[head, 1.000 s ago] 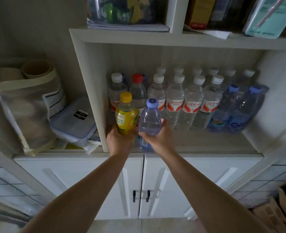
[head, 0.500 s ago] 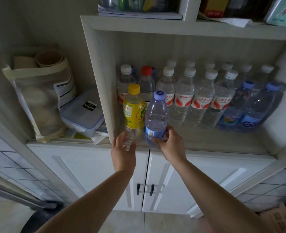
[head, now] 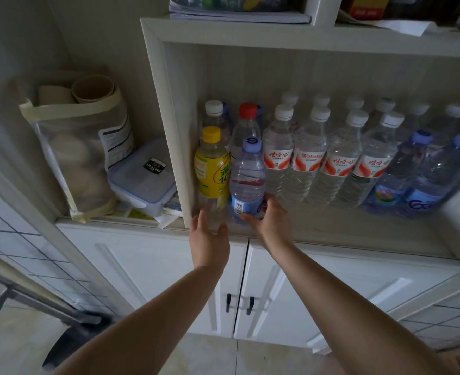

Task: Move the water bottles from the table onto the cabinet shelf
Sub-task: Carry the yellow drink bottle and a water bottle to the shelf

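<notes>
Both hands (head: pixel 210 239) loosened, yellow bottle (head: pixel 212 169), blue-capped bottle (head: pixel 247 180) shelved

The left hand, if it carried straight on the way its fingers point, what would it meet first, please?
Most likely the yellow-capped bottle: the left hand is open just below its clear base, fingers pointing up into the shelf. Whether they already touch it is unclear.
</notes>
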